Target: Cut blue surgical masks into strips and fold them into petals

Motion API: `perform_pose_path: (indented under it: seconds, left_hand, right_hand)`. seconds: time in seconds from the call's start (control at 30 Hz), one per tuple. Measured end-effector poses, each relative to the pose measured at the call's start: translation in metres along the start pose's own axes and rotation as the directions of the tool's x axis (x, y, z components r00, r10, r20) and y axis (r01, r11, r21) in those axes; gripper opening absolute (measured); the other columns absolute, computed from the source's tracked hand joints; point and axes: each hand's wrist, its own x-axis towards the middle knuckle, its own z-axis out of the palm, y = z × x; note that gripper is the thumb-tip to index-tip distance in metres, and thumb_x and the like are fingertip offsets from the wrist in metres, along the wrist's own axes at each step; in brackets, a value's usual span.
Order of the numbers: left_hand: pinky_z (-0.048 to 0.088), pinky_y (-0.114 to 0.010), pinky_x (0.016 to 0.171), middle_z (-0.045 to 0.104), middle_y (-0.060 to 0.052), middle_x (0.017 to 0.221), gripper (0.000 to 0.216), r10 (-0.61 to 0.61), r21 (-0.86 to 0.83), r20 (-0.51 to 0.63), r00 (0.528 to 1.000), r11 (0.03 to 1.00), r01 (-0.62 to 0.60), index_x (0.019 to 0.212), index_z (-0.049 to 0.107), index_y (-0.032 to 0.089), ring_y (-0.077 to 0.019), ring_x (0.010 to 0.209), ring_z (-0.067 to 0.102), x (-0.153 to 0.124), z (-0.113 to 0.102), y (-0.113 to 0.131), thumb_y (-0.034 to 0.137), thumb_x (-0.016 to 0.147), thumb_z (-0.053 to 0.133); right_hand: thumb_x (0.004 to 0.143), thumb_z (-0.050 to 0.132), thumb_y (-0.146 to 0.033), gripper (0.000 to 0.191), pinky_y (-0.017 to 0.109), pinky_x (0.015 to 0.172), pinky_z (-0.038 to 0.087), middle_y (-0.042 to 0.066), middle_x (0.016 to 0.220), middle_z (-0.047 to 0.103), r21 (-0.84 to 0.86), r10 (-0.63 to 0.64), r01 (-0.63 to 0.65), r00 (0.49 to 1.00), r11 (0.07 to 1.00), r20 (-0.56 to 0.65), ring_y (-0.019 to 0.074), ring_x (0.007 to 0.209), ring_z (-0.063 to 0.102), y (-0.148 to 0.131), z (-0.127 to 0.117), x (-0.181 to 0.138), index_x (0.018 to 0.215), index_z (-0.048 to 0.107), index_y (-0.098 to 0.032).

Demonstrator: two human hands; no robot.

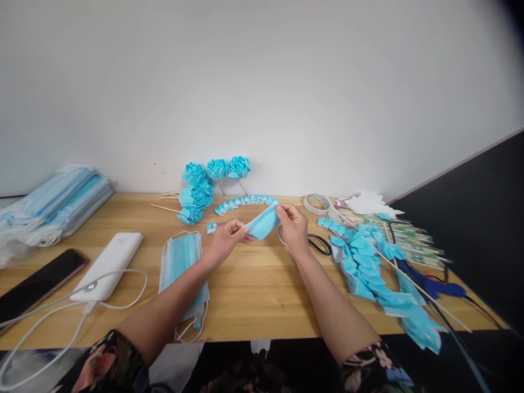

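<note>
A folded piece of light blue mask fabric [263, 222] is stretched between my two hands above the middle of the table. My left hand [228, 238] pinches its lower left end between thumb and fingers. At the upper right end, my right hand [292, 225] grips it the same way. Just behind the fabric lies a curved row of small folded blue pieces [241, 203]. One more small folded piece [212, 228] sits beside my left hand. Partly hidden by my right hand, scissors with black handles [321, 244] lie on the table. Under my left forearm are blue face masks [186, 262] with white ear loops.
Blue fabric flowers [194, 191] on sticks stand and lie at the back. Bagged masks [53, 204], a phone [43, 284] and a white power bank [108, 267] with cable are left. Tape rolls [316, 204], blue petal strips [364, 267] and a blue glue gun [434, 285] are right.
</note>
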Motion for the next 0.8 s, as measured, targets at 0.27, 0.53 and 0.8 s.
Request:
perform_pose_path:
  seconds: [0.27,0.53,0.8]
  left_hand:
    - [0.057,-0.036,0.074,0.075,-0.008,0.073,0.045,-0.024,0.048,0.069,0.997,0.999,0.021,0.071,0.058,0.016,-0.0204,0.07,0.071,-0.0021,0.0019,-0.0018,0.056,0.067,0.077]
    - [0.056,-0.033,0.074,0.074,-0.008,0.074,0.044,0.007,0.076,0.131,0.991,0.997,-0.017,0.07,0.058,0.016,-0.0189,0.07,0.07,-0.0049,0.0018,0.0051,0.056,0.07,0.075]
    - [0.056,-0.034,0.074,0.074,-0.007,0.072,0.046,-0.05,0.054,0.116,0.992,0.998,0.044,0.072,0.056,0.016,-0.0187,0.069,0.07,-0.0026,0.0012,0.0018,0.057,0.069,0.076]
  right_hand:
    - [0.083,0.062,-0.045,0.027,0.026,0.065,0.043,-0.001,0.068,0.058,-0.027,0.003,-0.004,1.0,1.0,-0.017,0.0145,0.065,0.051,0.0032,-0.0026,0.0007,0.079,0.066,-0.019]
    - [0.084,0.063,-0.041,0.024,0.025,0.065,0.041,-0.002,0.069,0.056,0.057,0.029,-0.027,0.999,0.998,-0.025,0.0131,0.065,0.049,0.0044,-0.0016,-0.0003,0.077,0.065,-0.019]
    - [0.085,0.06,-0.045,0.027,0.025,0.066,0.042,-0.002,0.069,0.056,-0.01,0.023,-0.023,1.0,1.0,0.006,0.0138,0.065,0.048,0.0019,-0.0017,-0.0011,0.077,0.063,-0.019]
